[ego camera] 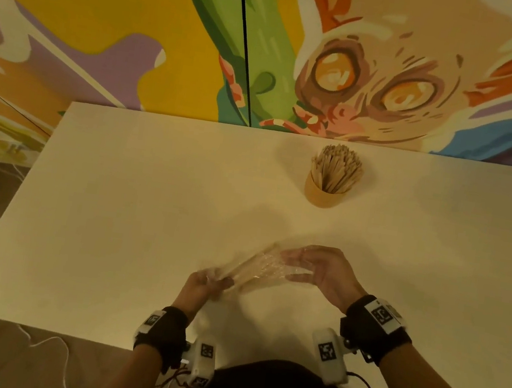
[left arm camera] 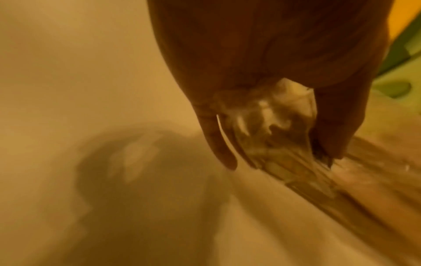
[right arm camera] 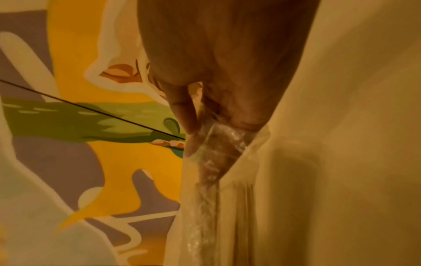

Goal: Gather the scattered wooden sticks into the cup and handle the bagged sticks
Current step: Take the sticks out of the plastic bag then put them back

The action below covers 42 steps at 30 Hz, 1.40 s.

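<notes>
Right now I've got the clear bag [ego camera: 266, 266] of wooden sticks [ego camera: 249, 267] up off the desk [ego camera: 121, 207], stretched between both hands near the front edge. My left hand [ego camera: 207, 285] has its grip closed around the lower end, with the fingers [left arm camera: 212, 129] curled over crumpled plastic [left arm camera: 268, 115], as the left wrist view shows, though it is blurred. My right hand [ego camera: 324, 274] takes the upper end, and its grip pinches the film [right arm camera: 216, 144] between thumb and fingers [right arm camera: 182, 108] in the right wrist view. The bag slants from lower left up toward the right, and the sticks inside lie along that slant. I cannot tell how many are in there; the plastic smears everything.

Further back on the desk, right of centre and well apart from my hands, stands the tan cup [ego camera: 325, 193], upright and packed with a fan of loose sticks [ego camera: 337, 169] poking out of its top. Behind the desk runs a painted wall [ego camera: 107, 25], with a big-eyed creature [ego camera: 378, 86] in orange and cream. Both wrists carry black straps [ego camera: 374, 328] with marker tags.
</notes>
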Each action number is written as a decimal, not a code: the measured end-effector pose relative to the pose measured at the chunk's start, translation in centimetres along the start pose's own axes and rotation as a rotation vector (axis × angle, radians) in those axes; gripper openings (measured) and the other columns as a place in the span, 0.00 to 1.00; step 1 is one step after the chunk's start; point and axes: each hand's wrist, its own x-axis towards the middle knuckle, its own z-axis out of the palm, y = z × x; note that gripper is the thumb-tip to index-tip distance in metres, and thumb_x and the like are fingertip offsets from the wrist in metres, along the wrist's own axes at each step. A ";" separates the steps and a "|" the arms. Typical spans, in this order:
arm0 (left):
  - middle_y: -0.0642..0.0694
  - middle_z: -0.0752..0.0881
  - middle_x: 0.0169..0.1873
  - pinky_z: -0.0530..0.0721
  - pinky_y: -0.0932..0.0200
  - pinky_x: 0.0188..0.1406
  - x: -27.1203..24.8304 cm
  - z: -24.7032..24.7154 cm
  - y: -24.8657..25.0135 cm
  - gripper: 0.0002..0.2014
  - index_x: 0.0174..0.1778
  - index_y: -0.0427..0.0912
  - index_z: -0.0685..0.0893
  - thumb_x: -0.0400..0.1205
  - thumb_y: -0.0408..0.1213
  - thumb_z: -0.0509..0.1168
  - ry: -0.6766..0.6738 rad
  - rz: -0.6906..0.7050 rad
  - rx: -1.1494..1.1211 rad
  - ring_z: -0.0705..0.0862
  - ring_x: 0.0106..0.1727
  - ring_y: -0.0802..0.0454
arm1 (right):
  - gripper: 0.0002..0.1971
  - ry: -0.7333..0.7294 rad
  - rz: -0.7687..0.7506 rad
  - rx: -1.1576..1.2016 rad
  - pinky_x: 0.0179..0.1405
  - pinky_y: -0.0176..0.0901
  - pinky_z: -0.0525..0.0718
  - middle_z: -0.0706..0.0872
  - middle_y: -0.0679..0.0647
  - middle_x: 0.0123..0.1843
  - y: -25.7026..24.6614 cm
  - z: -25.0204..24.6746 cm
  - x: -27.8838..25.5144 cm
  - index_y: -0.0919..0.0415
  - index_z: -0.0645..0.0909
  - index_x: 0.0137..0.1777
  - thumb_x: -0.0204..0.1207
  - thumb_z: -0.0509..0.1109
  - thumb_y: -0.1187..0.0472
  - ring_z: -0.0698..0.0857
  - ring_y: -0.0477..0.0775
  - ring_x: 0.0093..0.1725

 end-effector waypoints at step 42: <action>0.36 0.91 0.44 0.89 0.54 0.33 -2.3 3.7 6.1 0.05 0.36 0.30 0.89 0.77 0.24 0.71 -0.118 0.139 -0.086 0.91 0.45 0.43 | 0.13 0.074 -0.168 -0.400 0.24 0.43 0.86 0.83 0.62 0.36 0.9 0.6 -2.0 0.74 0.79 0.60 0.81 0.70 0.66 0.83 0.54 0.28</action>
